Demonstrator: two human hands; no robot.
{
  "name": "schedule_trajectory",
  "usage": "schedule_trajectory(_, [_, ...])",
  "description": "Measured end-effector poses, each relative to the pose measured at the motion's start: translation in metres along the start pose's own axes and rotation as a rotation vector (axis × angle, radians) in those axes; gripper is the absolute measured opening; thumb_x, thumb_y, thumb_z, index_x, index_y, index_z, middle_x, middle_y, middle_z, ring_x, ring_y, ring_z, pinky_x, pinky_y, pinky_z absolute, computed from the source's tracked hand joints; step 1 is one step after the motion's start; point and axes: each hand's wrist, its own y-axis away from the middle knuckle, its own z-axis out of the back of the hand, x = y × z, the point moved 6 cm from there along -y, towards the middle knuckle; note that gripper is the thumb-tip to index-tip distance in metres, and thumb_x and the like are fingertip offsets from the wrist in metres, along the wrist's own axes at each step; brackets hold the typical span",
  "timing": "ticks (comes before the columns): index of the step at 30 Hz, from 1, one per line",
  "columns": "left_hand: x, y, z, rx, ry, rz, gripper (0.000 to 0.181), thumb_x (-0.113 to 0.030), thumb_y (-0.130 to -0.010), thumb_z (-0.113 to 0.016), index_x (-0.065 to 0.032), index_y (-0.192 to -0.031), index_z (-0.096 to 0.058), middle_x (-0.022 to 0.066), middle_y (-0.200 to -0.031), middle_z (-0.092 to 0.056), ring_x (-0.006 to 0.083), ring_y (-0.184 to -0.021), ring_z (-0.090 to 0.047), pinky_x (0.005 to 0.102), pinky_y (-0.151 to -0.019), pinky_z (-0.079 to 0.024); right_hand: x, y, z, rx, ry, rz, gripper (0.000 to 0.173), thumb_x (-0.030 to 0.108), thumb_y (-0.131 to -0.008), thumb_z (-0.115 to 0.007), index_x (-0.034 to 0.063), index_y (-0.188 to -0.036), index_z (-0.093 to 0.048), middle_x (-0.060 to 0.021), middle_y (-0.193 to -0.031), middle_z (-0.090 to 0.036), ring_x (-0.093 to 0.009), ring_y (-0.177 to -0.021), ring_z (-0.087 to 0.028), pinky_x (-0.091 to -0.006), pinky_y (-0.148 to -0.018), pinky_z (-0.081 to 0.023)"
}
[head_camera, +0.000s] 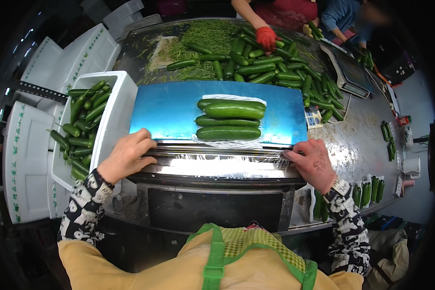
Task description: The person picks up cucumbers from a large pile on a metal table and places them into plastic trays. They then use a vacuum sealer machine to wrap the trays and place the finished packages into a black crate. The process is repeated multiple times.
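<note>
On the blue plate (pixel 163 108) of a wrapping machine lie several green cucumbers (pixel 233 110) side by side, on a white netted foam sheet or tray (pixel 232 144). Clear plastic film (pixel 232 165) stretches over the metal front of the machine, between my hands. My left hand (pixel 130 156) pinches at the left end of the film, thumb and fingers near the plate's front left corner. At the right end my right hand (pixel 311 161) grips the film's edge, which bunches by the thumb. Both hands are level with each other.
At left stands a white foam box (pixel 116 119) of cucumbers, beside stacked foam boxes (pixel 32 163). Behind the plate lie a cucumber heap (pixel 272 69) and green beans (pixel 210 36). A co-worker's red-gloved hand (pixel 266 38) reaches in. A scale (pixel 348 72) and packed cucumbers (pixel 366 192) are at right.
</note>
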Motion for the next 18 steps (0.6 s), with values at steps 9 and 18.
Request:
schedule_trajectory(9, [-0.033,-0.011,-0.034,-0.276,0.305,-0.147,0.009,0.002,-0.084,-0.066,-0.0016,-0.092,-0.065,0.0104,-0.086,-0.062,0.0277,-0.07,-0.064,0.036,-0.063,-0.053,0.038,0.004,0.003,-0.241,-0.248,0.103,0.029,0.003,-0.072,-0.066,0.0109,-0.099,-0.066,-0.0039,-0.082,-0.063,-0.026,-0.075,-0.06,-0.0377,-0.07,-0.044])
schedule_trajectory(18, [-0.06,0.019,-0.001,-0.515,0.669,0.024,0.014,0.015,-0.093,-0.051,0.0033,-0.096,-0.059,0.013,-0.096,-0.056,0.0231,-0.077,-0.071,0.0308,-0.069,-0.062,0.065,0.018,0.063,-0.222,-0.468,-0.014,0.039,-0.013,-0.065,-0.067,0.0034,-0.1,-0.064,-0.0092,-0.081,-0.064,-0.026,-0.069,-0.064,-0.0353,-0.056,-0.05])
